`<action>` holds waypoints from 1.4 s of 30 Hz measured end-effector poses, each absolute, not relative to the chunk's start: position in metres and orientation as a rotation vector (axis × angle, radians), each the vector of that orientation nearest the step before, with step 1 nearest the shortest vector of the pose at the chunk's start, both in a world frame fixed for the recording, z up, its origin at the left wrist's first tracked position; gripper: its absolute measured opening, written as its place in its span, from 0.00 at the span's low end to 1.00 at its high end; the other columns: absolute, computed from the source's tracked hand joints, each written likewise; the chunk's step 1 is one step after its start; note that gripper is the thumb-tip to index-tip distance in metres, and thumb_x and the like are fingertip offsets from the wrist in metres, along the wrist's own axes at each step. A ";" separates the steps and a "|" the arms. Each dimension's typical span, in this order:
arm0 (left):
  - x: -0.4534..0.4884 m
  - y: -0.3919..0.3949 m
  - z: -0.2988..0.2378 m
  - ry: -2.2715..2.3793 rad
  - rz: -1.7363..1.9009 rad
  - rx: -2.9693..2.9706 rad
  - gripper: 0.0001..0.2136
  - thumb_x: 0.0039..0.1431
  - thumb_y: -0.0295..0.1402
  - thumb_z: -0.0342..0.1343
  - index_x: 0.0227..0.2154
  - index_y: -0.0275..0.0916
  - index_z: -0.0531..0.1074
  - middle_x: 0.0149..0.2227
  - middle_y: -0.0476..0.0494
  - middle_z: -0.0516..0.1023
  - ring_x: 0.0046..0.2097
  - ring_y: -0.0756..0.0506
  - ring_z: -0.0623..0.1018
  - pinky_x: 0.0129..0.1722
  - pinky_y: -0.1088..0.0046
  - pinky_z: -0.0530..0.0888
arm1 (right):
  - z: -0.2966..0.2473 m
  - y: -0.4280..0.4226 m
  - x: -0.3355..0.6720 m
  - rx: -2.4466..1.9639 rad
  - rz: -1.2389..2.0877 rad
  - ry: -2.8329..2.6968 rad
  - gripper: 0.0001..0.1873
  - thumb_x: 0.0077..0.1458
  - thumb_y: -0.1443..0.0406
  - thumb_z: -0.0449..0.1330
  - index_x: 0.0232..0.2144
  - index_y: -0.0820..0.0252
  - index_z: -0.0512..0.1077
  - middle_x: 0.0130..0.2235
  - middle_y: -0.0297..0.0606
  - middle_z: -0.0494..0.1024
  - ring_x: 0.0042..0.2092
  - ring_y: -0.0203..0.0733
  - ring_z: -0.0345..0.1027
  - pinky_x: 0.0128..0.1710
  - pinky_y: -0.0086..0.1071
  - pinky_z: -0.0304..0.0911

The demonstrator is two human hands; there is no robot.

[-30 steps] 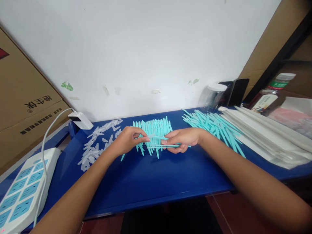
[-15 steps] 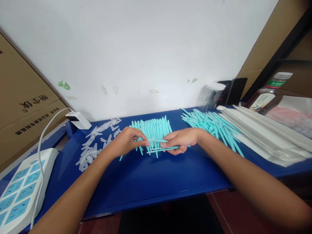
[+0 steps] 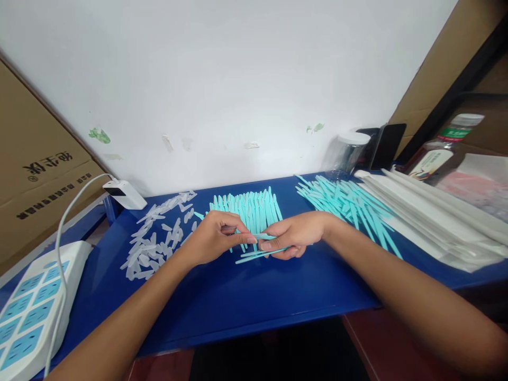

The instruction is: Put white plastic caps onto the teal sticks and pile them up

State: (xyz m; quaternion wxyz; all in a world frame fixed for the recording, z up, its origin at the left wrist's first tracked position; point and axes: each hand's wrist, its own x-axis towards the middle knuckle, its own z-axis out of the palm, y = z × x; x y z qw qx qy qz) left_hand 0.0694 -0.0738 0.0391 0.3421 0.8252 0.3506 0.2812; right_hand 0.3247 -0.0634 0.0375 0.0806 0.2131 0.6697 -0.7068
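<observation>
Forearms come in from the lower edge over the blue tabletop (image 3: pixel 238 301), with a white power strip (image 3: pixel 27 312) at its near left corner. Mid-table the left hand (image 3: pixel 214 239) and right hand (image 3: pixel 296 235) meet almost fingertip to fingertip. The right hand is curled closed around a bundle of teal sticks (image 3: pixel 256 255) jutting leftward. The left hand's thumb and forefinger pinch the pale tip of a single stick (image 3: pixel 264 236) between both hands. Just behind lies a tidy stick row (image 3: pixel 250 207), with clear caps (image 3: pixel 153 243) scattered to the left and a loose teal heap (image 3: pixel 345 203) beside white packets (image 3: pixel 428 222) to the right. Farthest back stands a jar (image 3: pixel 349 151).
</observation>
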 end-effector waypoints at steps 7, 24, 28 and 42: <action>0.072 -0.073 0.037 0.961 0.767 2.112 0.16 0.60 0.48 0.65 0.30 0.39 0.85 0.21 0.52 0.61 0.24 0.52 0.52 0.24 0.70 0.52 | 0.038 -0.064 0.326 0.683 -2.187 1.984 0.28 0.68 0.44 0.55 0.27 0.59 0.61 0.23 0.24 0.53 0.22 0.28 0.40 0.20 0.25 0.41; 0.055 -0.042 0.030 1.312 1.075 1.968 0.26 0.65 0.55 0.54 0.30 0.35 0.82 0.19 0.55 0.49 0.22 0.51 0.51 0.24 0.71 0.49 | 0.049 -0.014 0.468 2.719 -0.121 1.716 0.27 0.67 0.54 0.55 0.56 0.72 0.74 0.53 0.66 0.77 0.52 0.64 0.74 0.44 0.45 0.67; 0.053 -0.040 0.029 1.312 1.074 1.930 0.27 0.65 0.56 0.53 0.31 0.35 0.82 0.18 0.55 0.48 0.22 0.51 0.51 0.24 0.71 0.48 | 0.048 -0.018 0.460 2.729 -0.062 1.642 0.26 0.65 0.54 0.57 0.53 0.71 0.77 0.51 0.67 0.79 0.53 0.66 0.73 0.45 0.47 0.67; 0.049 -0.034 0.027 1.367 1.104 1.989 0.26 0.65 0.54 0.54 0.29 0.35 0.83 0.18 0.55 0.51 0.22 0.51 0.53 0.25 0.72 0.50 | 0.023 -0.040 0.313 2.413 -0.350 2.322 0.41 0.55 0.32 0.55 0.40 0.67 0.73 0.39 0.65 0.77 0.48 0.66 0.74 0.41 0.44 0.65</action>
